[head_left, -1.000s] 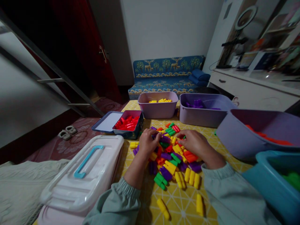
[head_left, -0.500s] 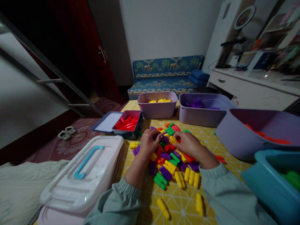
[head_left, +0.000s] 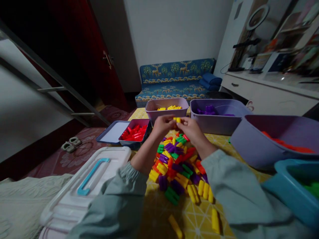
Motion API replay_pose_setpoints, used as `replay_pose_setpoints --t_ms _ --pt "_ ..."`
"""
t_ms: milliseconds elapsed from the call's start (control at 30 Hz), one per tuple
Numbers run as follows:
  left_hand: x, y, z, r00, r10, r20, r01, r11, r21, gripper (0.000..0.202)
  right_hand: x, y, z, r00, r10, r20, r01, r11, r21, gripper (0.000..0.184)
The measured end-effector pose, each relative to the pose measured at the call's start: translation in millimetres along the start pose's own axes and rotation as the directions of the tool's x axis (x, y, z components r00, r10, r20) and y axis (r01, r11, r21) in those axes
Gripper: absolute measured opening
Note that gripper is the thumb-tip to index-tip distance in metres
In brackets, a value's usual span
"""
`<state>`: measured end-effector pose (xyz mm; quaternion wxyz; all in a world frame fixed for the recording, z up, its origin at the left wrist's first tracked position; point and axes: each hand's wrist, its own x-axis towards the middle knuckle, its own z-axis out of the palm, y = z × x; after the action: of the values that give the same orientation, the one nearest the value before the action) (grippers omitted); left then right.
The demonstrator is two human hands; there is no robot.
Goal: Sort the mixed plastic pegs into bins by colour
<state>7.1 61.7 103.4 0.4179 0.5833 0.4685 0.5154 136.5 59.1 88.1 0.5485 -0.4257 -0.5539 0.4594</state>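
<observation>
My left hand (head_left: pixel 163 124) and my right hand (head_left: pixel 190 127) are raised above the pile and meet fingertip to fingertip. Together they pinch a small yellow block (head_left: pixel 177 119). They hang just in front of the lilac bin of yellow blocks (head_left: pixel 166 113). Below my wrists a heap of mixed colored blocks (head_left: pixel 178 166) lies on the yellow patterned tablecloth (head_left: pixel 196 219). Both arms wear grey-green sleeves.
A dark tin of red blocks (head_left: pixel 136 132) sits left, its lid (head_left: pixel 112 131) beside it. A bin of purple blocks (head_left: pixel 216 114), a tilted bin with orange blocks (head_left: pixel 274 139) and a blue bin with green blocks (head_left: pixel 299 186) stand right. A white lidded box (head_left: pixel 82 186) is near left.
Both hands have lifted off the pile and moved away from me toward the yellow-block bin, carrying a yellow block between them. The camera tilted slightly.
</observation>
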Motion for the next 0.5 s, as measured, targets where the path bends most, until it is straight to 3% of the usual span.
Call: replay_pose_setpoints --t_ms 67,133,233,333,400,500 --pt "31 22 -6.3 0.994 0.035 -0.101 -0.045 0.994 -0.098 0.04 33 -26 5 0.999 -0.024 -0.038 0.026 0.997 0.068 0.013" --pt "47 34 -13.1 0.976 0.035 -0.217 -0.054 0.995 -0.083 0.041 53 -42 6 0.999 -0.028 -0.04 0.031 0.996 0.089 0.013" --pt "32 20 -18.5 0.947 0.123 -0.296 -0.087 0.988 0.13 0.034 48 -35 -3 0.996 -0.043 -0.075 0.046 0.998 0.035 0.022" --pt "-15 -19 -14.3 0.977 0.184 -0.108 -0.13 0.916 0.379 0.023 11 3 -19 0.993 -0.08 -0.09 0.068 0.99 -0.123 0.024" --pt "-48 -42 -8.8 0.983 0.177 -0.042 -0.121 0.808 0.576 0.029 -17 31 -29 0.992 -0.073 -0.101 0.045 0.966 -0.254 0.021" --pt "-77 -55 -4.5 0.989 0.128 0.075 -0.145 0.721 0.678 0.031 -47 58 -38 0.998 -0.05 -0.039 0.03 0.914 -0.404 0.022"
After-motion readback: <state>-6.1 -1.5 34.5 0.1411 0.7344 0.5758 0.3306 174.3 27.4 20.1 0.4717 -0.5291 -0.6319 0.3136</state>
